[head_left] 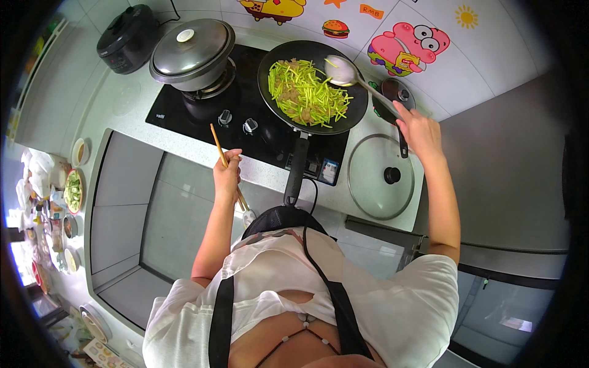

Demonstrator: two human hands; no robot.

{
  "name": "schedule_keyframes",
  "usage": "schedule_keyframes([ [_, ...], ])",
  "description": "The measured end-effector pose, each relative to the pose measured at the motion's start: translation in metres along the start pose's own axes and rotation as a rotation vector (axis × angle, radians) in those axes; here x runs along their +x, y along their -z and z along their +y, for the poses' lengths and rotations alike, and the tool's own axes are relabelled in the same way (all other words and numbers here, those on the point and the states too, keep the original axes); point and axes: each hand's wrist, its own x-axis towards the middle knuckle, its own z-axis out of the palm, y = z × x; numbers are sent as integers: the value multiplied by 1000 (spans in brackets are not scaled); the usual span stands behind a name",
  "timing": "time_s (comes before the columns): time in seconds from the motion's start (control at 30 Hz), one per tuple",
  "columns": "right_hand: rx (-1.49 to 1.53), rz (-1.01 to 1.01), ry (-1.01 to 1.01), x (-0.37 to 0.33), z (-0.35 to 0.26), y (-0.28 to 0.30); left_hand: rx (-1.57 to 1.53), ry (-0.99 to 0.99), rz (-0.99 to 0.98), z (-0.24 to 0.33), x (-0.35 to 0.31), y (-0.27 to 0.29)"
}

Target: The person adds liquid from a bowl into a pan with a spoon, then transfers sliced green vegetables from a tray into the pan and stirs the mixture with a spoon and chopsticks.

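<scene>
A black frying pan [357,116] sits on the right side of the hob, its long handle toward me. Thin green stalks [307,92], mixed with brownish bits of what looks like meat, fill much of it. My right hand [419,130] is closed around the handle of a metal wok spatula [341,72]. Its broad silvery head rests at the pan's right inner side, one green piece on it. My left hand [227,173], in front of the hob's edge, grips wooden chopsticks [218,145] with one end pointing up toward the hob. That hand touches neither pan nor food.
A lidded pot [193,55] stands on the left burner of the black glass hob [184,116], a black rice cooker [129,38] beyond it. Right of the pan lie a glass lid [374,190] and a small dark pan [404,132]. A plate of sliced green vegetables [73,191] sits far left.
</scene>
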Motion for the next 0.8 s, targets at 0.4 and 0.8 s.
schedule_keyframes([
  [0.4, 813, -609, -231, 25, 41, -14, -35, 15, 27, 0, 1, 4],
  [0.8, 584, -133, -213, 16, -44, -46, -19, -8, -5, 2, 5, 3],
])
